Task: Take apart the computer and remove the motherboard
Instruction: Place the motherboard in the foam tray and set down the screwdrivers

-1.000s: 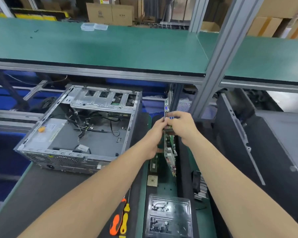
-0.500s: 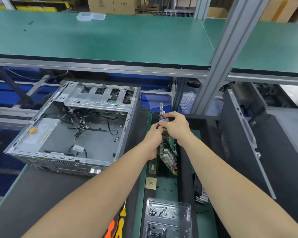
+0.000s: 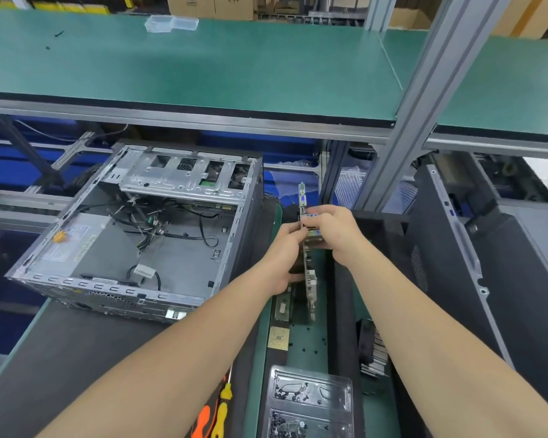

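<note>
1. Fingers (image 3: pixel 298 237) of left hand (image 3: pixel 283 257) pinched on the near face of the motherboard (image 3: pixel 310 273), held upright on edge, just right of the open computer case (image 3: pixel 133 235).
2. Fingers (image 3: pixel 321 216) of right hand (image 3: pixel 336 232) curled shut over the board's top edge and port block, touching the left hand's fingertips.
3. Board's metal port bracket (image 3: pixel 302 194) sticking up above both hands; lower edge down close to the green tabletop (image 3: pixel 310 346), contact not clear.
4. Case lying on its side on a dark mat (image 3: pixel 60 358), interior open upward, loose black cables (image 3: pixel 159 226) inside, board bay bare, drive cage (image 3: pixel 184 175) at the far end.
5. Small square chip (image 3: pixel 278 338) flat on the tabletop, nearer than the board, with tiny black screws (image 3: pixel 310 349) scattered beside it.
6. Clear plastic tray (image 3: pixel 310 403) of screws at the near edge, two compartments visible.
7. Orange and yellow screwdriver handles (image 3: pixel 214 415) low on the mat, left of the tray.
8. Dark side panel (image 3: pixel 487 263) leaning at the right; green shelf (image 3: pixel 203 64) overhead.
</note>
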